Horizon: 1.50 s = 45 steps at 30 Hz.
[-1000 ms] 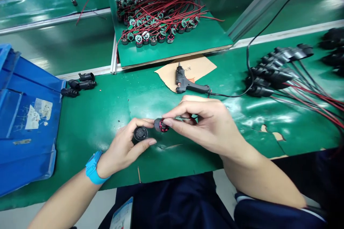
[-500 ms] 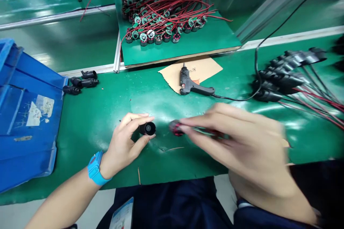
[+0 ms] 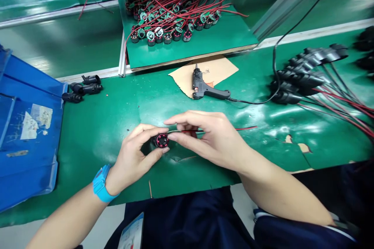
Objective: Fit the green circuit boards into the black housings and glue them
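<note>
My left hand [image 3: 136,148] pinches a short black tubular housing between thumb and fingers, its open end facing me. Seated at the mouth of the housing is a small round motor [image 3: 161,140] with a ring of red and black segments. Thin red and dark wires [image 3: 245,128] lead off from it to the right. My right hand [image 3: 204,130] is beside the motor, its thumb tip close to the rim, with the wires running between its curled fingers. How deep the motor sits, I cannot tell.
A glue gun [image 3: 201,85] lies on cardboard [image 3: 224,68]. Behind it, a raised green board [image 3: 163,57] bears many wired motors [image 3: 178,33]. Black housings [image 3: 92,88] lie by the blue bin [image 3: 35,155] at left. Wired black assemblies [image 3: 304,74] are piled at right, near the gun's cable [image 3: 274,54].
My right hand has moved left, bringing the motor from beside the housing to its mouth. My left hand still grips the housing. The view has shifted slightly.
</note>
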Tool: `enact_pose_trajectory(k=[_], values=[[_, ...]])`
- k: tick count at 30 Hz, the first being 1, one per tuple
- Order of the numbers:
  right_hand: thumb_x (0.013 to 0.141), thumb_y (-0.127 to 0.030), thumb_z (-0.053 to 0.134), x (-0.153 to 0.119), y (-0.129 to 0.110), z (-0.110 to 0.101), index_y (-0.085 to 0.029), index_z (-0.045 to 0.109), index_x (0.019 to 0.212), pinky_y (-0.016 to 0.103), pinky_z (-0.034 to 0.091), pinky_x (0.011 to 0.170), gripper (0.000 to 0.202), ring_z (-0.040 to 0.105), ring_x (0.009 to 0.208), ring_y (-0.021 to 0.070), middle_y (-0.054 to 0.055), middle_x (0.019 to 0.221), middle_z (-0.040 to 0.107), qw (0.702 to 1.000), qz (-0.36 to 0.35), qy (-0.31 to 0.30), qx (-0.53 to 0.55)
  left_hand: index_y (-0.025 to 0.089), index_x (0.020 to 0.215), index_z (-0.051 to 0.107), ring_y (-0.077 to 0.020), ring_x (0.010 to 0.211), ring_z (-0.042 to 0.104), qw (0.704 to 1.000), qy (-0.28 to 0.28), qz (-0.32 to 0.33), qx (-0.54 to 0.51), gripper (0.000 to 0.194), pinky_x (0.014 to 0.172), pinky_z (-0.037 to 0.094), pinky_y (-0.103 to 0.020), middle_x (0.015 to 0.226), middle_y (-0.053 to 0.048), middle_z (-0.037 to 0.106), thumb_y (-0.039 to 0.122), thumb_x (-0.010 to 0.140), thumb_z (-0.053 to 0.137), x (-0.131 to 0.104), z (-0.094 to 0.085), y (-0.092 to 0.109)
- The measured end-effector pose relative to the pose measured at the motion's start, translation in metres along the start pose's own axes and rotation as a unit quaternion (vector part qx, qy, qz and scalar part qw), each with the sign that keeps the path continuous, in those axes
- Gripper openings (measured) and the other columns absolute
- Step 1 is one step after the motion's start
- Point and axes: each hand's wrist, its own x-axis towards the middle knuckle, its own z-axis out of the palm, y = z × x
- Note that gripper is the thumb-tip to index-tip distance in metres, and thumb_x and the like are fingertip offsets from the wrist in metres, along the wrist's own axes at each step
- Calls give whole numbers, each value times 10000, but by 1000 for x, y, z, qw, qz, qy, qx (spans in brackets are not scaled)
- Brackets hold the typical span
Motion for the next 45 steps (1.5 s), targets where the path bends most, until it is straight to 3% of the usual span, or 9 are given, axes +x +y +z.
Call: enact_pose_trajectory(k=[5,12,15,18,23,28,33,39,45], values=[[962,-242,668,3,0,-15,-197,752,977,231,464,603,96,594,634,100,-8,789,704,999,13,-33,-20,282,1260,677,-192,1020,653,1000,-4,-7,-17,354,890,539,-319,1124,-53,674,269,912,742,1,-1,-1],[987,-231,637,1,5,-2,-184,737,1103,221,486,694,160,640,756,113,30,903,715,997,-28,-64,-19,236,1177,712,-185,951,682,1000,8,16,-17,309,829,568,-310,1049,-56,704,251,876,782,1,1,-3],[977,-209,631,3,8,-3,-188,699,1187,226,490,710,221,639,779,115,26,952,716,996,0,-85,-6,253,1184,706,-211,1012,697,998,49,47,16,340,893,563,-352,1087,-57,737,260,858,805,3,1,-9],[951,-152,609,7,15,-4,-182,668,1219,216,473,652,277,608,731,104,5,914,693,992,40,-116,36,254,1148,712,-251,1073,706,991,24,93,94,274,991,518,-442,1101,-56,775,259,882,780,10,1,-20],[915,-161,630,11,28,1,-201,615,1274,213,419,576,361,495,626,83,-33,844,590,972,101,-173,126,236,1188,686,-258,1095,710,986,2,99,133,281,1001,517,-455,1140,-67,775,257,914,741,16,3,-27],[973,-320,604,11,30,12,-186,594,1213,239,426,622,275,503,684,104,-20,835,548,946,146,-155,244,211,1234,658,-208,1054,717,988,31,109,105,301,933,574,-338,1145,-77,758,210,936,702,10,3,-23],[939,-317,672,9,25,22,-198,574,1138,234,413,635,251,465,682,93,-44,801,495,927,163,-119,315,206,1248,648,-165,1113,695,984,45,135,108,318,985,558,-258,1210,-67,728,170,936,695,6,-1,-22],[879,-297,751,8,24,25,-227,598,1088,228,355,549,269,389,624,90,-65,754,414,970,114,-80,199,206,1288,635,-186,1150,682,978,28,146,146,342,1011,561,-284,1237,-83,712,164,950,668,4,-2,-20],[883,-162,649,7,19,31,-233,554,1059,255,472,670,212,528,928,162,25,1007,533,988,62,-35,138,200,1301,631,-184,1149,685,973,42,155,168,354,1029,554,-285,1252,-83,708,139,954,655,4,0,-17]])
